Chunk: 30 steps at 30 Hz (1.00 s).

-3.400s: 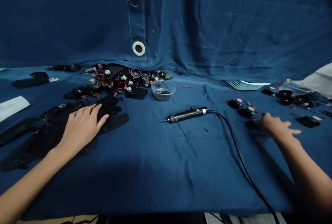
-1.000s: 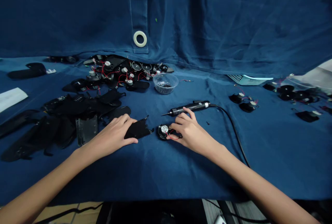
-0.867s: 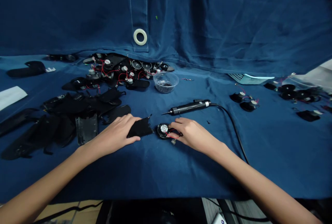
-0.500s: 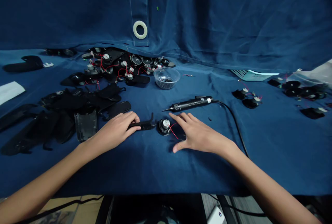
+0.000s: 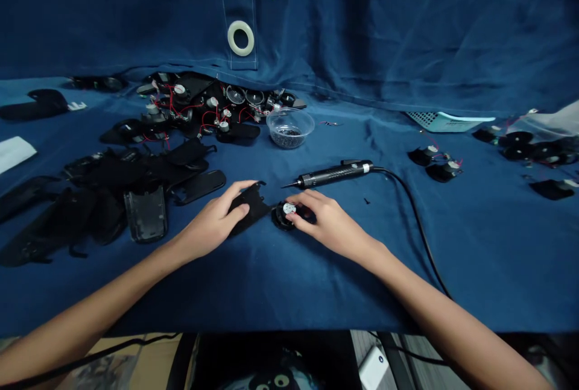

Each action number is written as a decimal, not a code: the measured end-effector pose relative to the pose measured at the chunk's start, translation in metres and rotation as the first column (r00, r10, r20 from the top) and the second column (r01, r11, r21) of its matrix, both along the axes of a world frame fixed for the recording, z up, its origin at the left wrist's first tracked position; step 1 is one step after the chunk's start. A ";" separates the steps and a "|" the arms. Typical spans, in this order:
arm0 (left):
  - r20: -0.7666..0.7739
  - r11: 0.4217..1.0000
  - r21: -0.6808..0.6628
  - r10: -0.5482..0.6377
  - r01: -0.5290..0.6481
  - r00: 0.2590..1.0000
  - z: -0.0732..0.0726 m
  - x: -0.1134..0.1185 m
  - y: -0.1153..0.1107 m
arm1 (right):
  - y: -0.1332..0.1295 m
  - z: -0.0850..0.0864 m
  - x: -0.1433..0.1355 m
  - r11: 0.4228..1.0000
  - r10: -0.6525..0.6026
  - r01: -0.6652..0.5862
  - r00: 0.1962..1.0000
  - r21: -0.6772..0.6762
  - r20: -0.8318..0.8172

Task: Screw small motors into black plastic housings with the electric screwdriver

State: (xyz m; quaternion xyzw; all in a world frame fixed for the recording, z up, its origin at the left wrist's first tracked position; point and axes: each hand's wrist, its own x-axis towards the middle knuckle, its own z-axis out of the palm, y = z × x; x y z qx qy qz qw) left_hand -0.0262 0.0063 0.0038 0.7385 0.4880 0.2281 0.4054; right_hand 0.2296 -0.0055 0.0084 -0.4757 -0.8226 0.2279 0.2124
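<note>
A flat black plastic cover (image 5: pixel 253 211) with a small hook at its upper corner is held in my left hand (image 5: pixel 219 219), thumb on its face and fingers behind. Just right of it, on the blue cloth, sits a small motor unit (image 5: pixel 289 208), its silvery motor on a round black base. The thumb and index finger of my right hand (image 5: pixel 329 220) close round this unit and hide its red wires. Beyond my right hand lies a black electric screwdriver (image 5: pixel 337 174), bit pointing left. The cover's edge comes close to the motor unit; whether they touch I cannot tell.
Black covers (image 5: pixel 147 215) are heaped on the left, with a pile of wired motor parts (image 5: pixel 194 103) behind. A clear bowl of screws (image 5: pixel 290 128) stands mid-back. A loose screw (image 5: pixel 367 201), a screwdriver cord (image 5: pixel 418 227), more motor parts (image 5: pixel 441 172) and a turquoise basket (image 5: pixel 456 123) are on the right.
My left hand has turned the cover so its broad face shows. My right hand has moved left and closed from an open spread onto the motor unit. The view has tilted slightly down.
</note>
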 end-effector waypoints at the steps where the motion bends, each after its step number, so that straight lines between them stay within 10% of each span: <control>1: -0.032 0.999 0.036 0.024 -0.022 0.999 0.003 0.000 0.000 | -0.001 -0.001 0.001 1.000 -0.004 0.004 1.000 0.001 -0.018; 9: -0.371 0.951 0.215 -0.131 0.222 0.919 0.002 0.006 -0.003 | -0.003 -0.009 0.002 0.999 -0.022 0.025 0.994 0.021 -0.109; 15: -0.342 0.851 0.430 -0.155 0.301 0.927 -0.020 0.017 0.002 | -0.004 -0.015 0.000 0.998 -0.030 0.038 0.990 0.052 -0.137; 30: -0.289 0.772 0.566 -0.142 0.289 0.947 -0.018 0.019 0.007 | -0.001 -0.018 0.002 0.998 -0.035 0.043 0.986 0.040 -0.165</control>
